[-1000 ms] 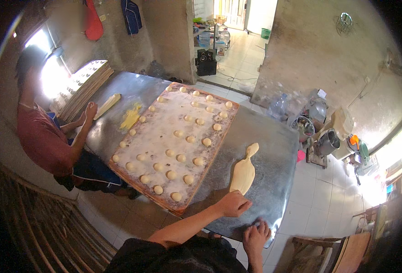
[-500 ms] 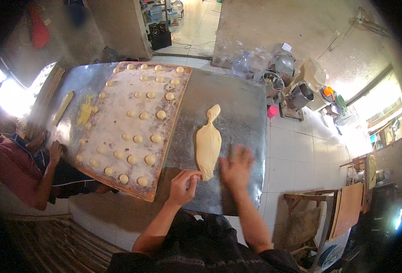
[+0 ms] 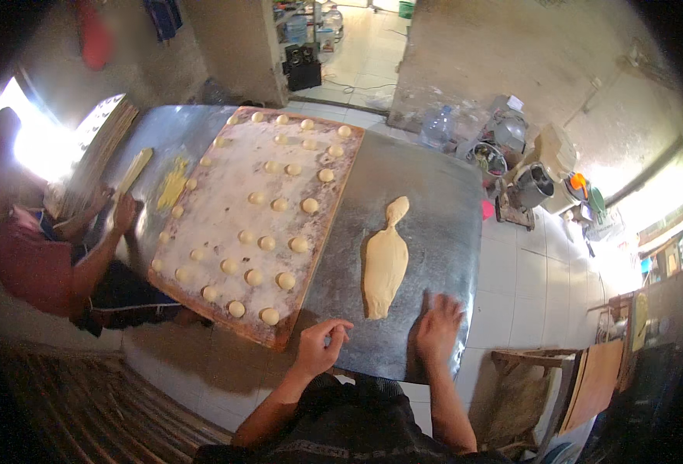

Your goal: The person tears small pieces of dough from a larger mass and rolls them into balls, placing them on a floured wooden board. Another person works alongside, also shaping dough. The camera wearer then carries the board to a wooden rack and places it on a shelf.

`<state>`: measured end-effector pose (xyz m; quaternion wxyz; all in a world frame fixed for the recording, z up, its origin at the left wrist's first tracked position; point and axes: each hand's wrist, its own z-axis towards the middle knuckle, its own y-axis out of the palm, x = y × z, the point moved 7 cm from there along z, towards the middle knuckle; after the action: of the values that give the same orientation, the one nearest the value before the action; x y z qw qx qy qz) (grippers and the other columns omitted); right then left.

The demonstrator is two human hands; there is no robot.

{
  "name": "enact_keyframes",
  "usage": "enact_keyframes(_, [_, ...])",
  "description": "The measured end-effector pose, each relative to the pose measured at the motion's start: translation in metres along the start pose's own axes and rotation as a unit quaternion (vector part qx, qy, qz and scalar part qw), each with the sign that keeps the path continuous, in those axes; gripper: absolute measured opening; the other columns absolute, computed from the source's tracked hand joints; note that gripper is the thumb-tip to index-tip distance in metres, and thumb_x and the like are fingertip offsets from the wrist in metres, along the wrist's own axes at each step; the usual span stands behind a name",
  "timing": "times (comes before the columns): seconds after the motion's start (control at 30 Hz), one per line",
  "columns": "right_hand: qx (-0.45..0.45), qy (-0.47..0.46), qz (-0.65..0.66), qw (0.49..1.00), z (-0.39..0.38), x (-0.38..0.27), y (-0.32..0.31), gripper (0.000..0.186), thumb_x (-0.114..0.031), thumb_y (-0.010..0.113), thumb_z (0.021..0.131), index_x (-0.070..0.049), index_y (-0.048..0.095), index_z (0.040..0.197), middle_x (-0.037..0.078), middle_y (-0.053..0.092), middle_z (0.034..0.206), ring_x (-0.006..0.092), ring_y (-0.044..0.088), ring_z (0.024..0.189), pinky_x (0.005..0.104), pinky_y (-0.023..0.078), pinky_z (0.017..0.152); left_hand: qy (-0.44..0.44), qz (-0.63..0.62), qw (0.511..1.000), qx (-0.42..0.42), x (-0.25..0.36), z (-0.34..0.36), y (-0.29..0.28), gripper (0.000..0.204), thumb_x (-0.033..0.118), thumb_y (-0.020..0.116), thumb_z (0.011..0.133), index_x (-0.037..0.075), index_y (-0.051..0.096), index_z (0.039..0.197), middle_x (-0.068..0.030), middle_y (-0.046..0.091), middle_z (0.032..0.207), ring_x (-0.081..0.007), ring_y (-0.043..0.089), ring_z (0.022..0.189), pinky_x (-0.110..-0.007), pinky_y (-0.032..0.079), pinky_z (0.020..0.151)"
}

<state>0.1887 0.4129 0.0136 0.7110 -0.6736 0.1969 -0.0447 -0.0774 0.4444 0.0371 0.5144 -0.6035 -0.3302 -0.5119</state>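
A long piece of pale dough [image 3: 385,274] lies on the metal tabletop in front of me, with a narrow neck and a small knob at its far end. My left hand [image 3: 320,348] is just nearer and left of the dough's near end, apart from it. Its fingers are curled into a pinch, and whether anything small is between them is hidden. Over the table's right part, my right hand [image 3: 438,331] lies palm down with fingers stretched out, slightly blurred and clear of the dough.
Left of the dough, a floured board [image 3: 229,205] bears rows of small dough balls [image 3: 298,244]. A co-worker [image 3: 40,255] at the left grips a pale strip [image 3: 134,170] beside a yellow smear [image 3: 173,184]. Buckets [image 3: 535,185] and a water jug [image 3: 436,127] stand beyond the table; a wooden stand [image 3: 535,387] is at right.
My left hand has let go of the dough's near end and drawn back toward me. My right hand has moved slightly nearer. The co-worker's hand has reached the pale strip. The view has shifted.
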Motion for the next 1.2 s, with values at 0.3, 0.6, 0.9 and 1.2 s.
enact_keyframes(0.3, [0.087, 0.122, 0.117, 0.982, -0.005, 0.038, 0.007, 0.064, -0.024, 0.055, 0.103, 0.004, 0.034, 0.156, 0.035, 0.028, 0.161, 0.0509, 0.022, 0.152, 0.0537, 0.018, 0.127, 0.007, -0.005, 0.999, -0.044, -0.004, 0.002, 0.000, 0.019, 0.017, 0.061, 0.102, 0.004, 0.073, 0.109, -0.0098, 0.073, 0.083, -0.0187, 0.071, 0.070, -0.032, 0.056, 0.066])
enact_keyframes(0.6, [0.144, 0.180, 0.183, 0.956, -0.022, 0.040, -0.061, 0.041, -0.030, 0.057, 0.102, -0.002, 0.059, 0.132, 0.020, 0.073, 0.106, 0.0415, 0.070, 0.094, 0.0494, 0.055, 0.084, -0.074, 0.281, 0.952, -0.093, 0.010, 0.039, 0.043, 0.052, 0.042, 0.063, 0.098, 0.005, 0.054, 0.133, -0.0226, 0.072, 0.103, -0.0420, 0.072, 0.083, -0.055, 0.057, 0.072])
enact_keyframes(0.9, [0.135, -0.024, 0.121, 0.983, 0.026, -0.021, -0.023, 0.013, -0.017, 0.069, 0.091, -0.006, 0.061, 0.094, 0.017, 0.070, 0.076, 0.0356, 0.071, 0.071, 0.0455, 0.056, 0.066, 0.046, 0.317, 0.945, -0.066, -0.026, 0.075, 0.123, 0.031, 0.029, 0.048, 0.104, 0.007, 0.056, 0.124, -0.0228, 0.069, 0.081, -0.0398, 0.072, 0.068, -0.054, 0.058, 0.054])
enact_keyframes(1.2, [0.128, -0.378, 0.481, 0.781, 0.073, -0.459, -0.154, 0.038, -0.017, 0.067, 0.095, 0.000, 0.060, 0.129, 0.014, 0.068, 0.116, 0.0258, 0.068, 0.096, 0.0380, 0.054, 0.084, 0.061, 0.070, 0.995, -0.047, -0.103, 0.063, 0.179, 0.039, 0.017, 0.052, 0.102, 0.004, 0.048, 0.138, -0.0222, 0.065, 0.118, -0.0388, 0.069, 0.093, -0.045, 0.059, 0.081])
